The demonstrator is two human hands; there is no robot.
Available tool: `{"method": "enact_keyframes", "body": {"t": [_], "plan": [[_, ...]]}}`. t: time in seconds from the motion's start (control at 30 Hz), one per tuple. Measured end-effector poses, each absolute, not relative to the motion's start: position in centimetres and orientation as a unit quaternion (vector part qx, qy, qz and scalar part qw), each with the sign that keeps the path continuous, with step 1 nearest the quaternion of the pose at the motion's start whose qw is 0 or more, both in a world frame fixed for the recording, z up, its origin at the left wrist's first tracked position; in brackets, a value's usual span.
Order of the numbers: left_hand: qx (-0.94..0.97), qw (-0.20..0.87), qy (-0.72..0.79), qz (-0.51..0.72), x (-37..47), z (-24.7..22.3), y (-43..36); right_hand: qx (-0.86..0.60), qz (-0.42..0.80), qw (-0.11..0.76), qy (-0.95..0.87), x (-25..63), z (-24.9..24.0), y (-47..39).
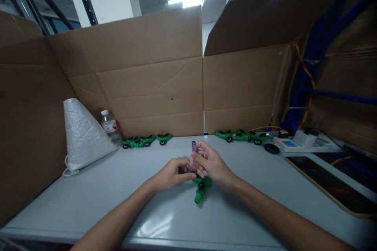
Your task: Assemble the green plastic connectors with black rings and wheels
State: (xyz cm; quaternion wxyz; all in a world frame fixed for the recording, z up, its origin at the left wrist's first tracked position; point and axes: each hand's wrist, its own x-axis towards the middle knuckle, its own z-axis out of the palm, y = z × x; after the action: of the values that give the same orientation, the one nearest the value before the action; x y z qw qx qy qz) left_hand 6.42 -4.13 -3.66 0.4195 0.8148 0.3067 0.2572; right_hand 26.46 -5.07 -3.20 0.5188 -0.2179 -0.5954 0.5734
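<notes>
A green toy car (200,196) with dark parts lies at the middle of the table, its narrow end toward me. My left hand (173,172) is closed around its far left part, which the fingers partly hide. Above the car, my right hand (213,162) pinches a small screwdriver (193,146) with a purple handle, held upright. Its thin shaft points down at the car near my left fingertips. Whether the tip sits in a screw is too small to tell.
Several green toy cars stand along the back, in a left row (146,141) and a right row (243,136). A silvery bag (85,137) and water bottle (110,127) are at left. A power strip (306,144) and dark tablet-like panel (330,184) lie right. Cardboard walls (153,86) surround the table.
</notes>
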Motion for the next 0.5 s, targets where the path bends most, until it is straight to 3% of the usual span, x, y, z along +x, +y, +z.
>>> {"method": "enact_keyframes", "body": {"t": [0.5], "plan": [[0.825, 0.402, 0.309, 0.250, 6.36, -3.51, -4.04, -0.224, 0.571, 0.501, -0.610, 26.74, -2.94, -4.60]]}}
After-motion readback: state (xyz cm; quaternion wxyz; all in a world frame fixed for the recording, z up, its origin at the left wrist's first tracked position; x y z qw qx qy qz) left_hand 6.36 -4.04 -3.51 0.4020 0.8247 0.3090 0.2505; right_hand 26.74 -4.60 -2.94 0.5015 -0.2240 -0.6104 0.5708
